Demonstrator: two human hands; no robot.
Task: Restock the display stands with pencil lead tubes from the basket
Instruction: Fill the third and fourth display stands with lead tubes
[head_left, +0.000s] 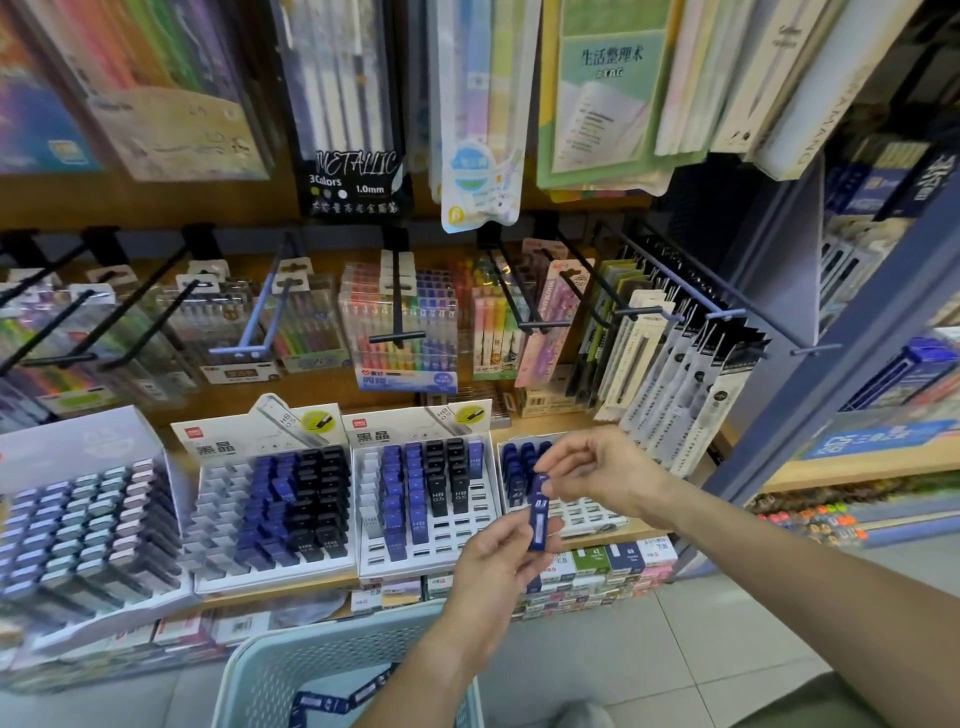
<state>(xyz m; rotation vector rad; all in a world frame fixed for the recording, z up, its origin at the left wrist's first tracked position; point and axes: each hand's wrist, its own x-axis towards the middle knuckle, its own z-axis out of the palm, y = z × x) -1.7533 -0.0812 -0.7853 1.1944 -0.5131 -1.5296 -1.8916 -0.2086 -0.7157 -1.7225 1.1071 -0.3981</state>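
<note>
Before the stationery shelf (519, 415), both hands pinch one blue lead tube (539, 519): left hand (498, 566) below, right hand (597, 475) above.

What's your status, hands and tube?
Both hands on one blue tube: left hand low, right hand at top. Before rightmost stand. More in basket. Nothing blocking.

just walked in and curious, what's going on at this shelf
A person is restocking pencil leads. Both hands hold one slim dark blue plastic lead tube: the left hand grips its lower end, the right hand pinches its top. It is not yet in a slot. Behind it, the white tiered display stand on the right has many free slots. More blue tubes lie in the pale green perforated plastic basket below.
</note>
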